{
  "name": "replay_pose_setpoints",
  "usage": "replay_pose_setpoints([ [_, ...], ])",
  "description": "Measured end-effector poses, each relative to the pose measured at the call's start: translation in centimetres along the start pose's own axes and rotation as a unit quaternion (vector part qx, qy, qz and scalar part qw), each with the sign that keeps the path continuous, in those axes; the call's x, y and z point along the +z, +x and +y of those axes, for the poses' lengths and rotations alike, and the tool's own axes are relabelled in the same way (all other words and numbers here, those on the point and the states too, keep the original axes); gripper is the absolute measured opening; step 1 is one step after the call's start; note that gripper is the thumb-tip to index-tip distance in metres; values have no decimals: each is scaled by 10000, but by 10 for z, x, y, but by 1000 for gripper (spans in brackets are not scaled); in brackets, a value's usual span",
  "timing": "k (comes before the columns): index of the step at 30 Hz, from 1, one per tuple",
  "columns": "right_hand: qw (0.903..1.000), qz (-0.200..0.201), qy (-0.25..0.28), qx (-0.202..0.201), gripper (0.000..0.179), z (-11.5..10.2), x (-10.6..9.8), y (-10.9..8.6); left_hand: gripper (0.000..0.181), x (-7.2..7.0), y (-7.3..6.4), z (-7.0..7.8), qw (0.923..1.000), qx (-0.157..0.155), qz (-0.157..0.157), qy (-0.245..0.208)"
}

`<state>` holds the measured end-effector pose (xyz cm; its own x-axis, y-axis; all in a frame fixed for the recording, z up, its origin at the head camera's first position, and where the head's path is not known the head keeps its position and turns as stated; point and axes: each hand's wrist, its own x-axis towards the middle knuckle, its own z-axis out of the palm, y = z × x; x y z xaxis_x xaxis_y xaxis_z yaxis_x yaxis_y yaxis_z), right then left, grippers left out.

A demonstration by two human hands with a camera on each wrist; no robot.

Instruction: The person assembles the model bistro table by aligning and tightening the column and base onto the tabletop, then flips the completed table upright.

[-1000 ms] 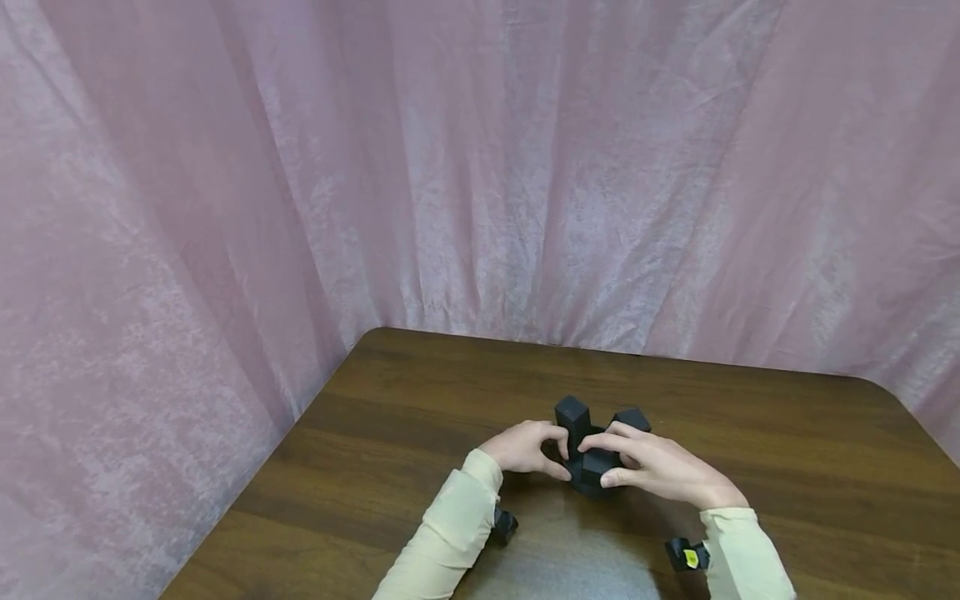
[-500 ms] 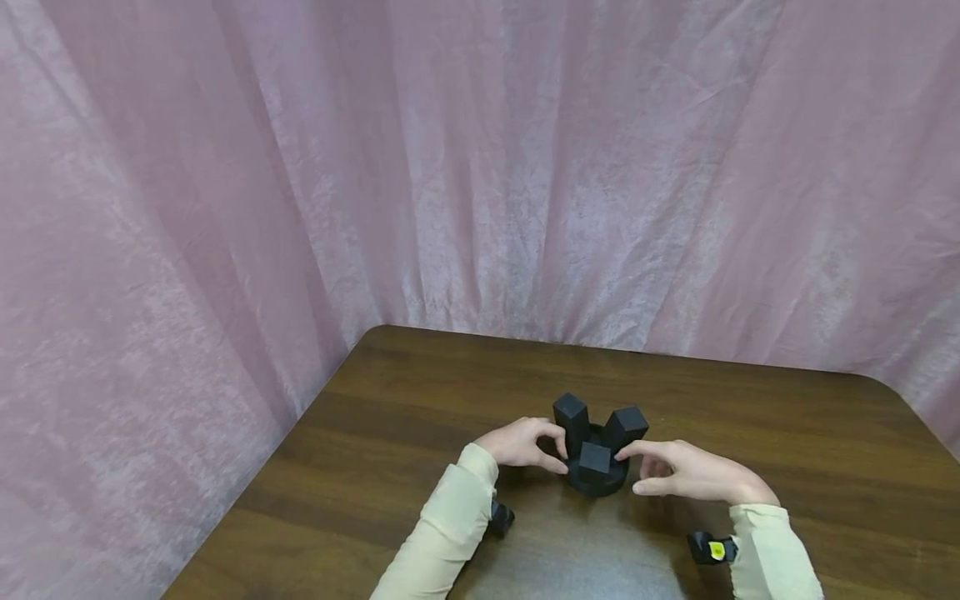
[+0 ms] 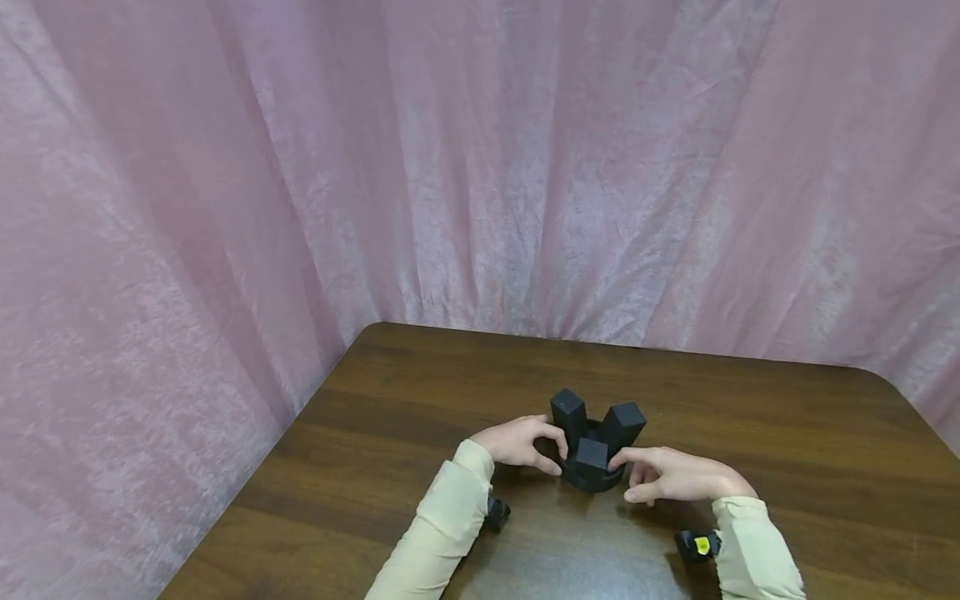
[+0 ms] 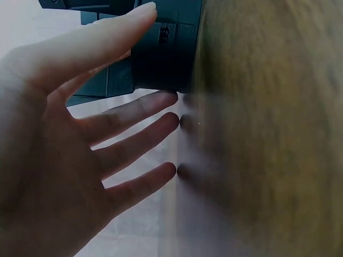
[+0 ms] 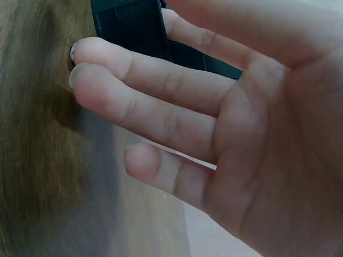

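A black stand point(image 3: 592, 481) with a round base and three square-ended blocks slanting outward stands on the table. My left hand point(image 3: 517, 442) holds the left side of it, thumb on the base wall and index finger by the left block. In the left wrist view the thumb lies across the black base point(image 4: 163, 61), while the other fingertips rest near the tabletop. My right hand point(image 3: 678, 477) is at the stand's right side, index fingertip at the base between two blocks. Its thumb is apart from the stand. In the right wrist view its fingers partly hide the base point(image 5: 131, 27).
The brown wooden table point(image 3: 420, 400) has rounded far corners. A pink velvet curtain point(image 3: 480, 167) hangs behind it and along the left. A small black camera point(image 3: 497, 512) is on the left wrist, another black camera point(image 3: 693, 546) on the right.
My right hand has drawn back to the right from the front block, uncovering it, and then come slightly closer again. The left hand has stayed on the stand's left side.
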<state>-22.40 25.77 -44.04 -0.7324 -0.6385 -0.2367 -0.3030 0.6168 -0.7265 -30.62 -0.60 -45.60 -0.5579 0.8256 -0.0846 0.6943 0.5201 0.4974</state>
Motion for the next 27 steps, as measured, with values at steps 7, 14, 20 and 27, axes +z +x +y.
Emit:
replay_pose_setpoints([
  [7,10000,-10,-38,-21,35,1,-1,3,22,-1,-1,0,9999,48,-58,131],
  [14,9995,135,-269,-129,29,2,0,6,20,1,1,1,9994,24,34,330],
  [20,9991,248,-309,-145,29,3,2,5,13,1,1,-1,9989,123,40,456],
  [27,9948,783,-573,-320,33,2,2,5,20,1,-1,-4,9998,173,46,-69],
])
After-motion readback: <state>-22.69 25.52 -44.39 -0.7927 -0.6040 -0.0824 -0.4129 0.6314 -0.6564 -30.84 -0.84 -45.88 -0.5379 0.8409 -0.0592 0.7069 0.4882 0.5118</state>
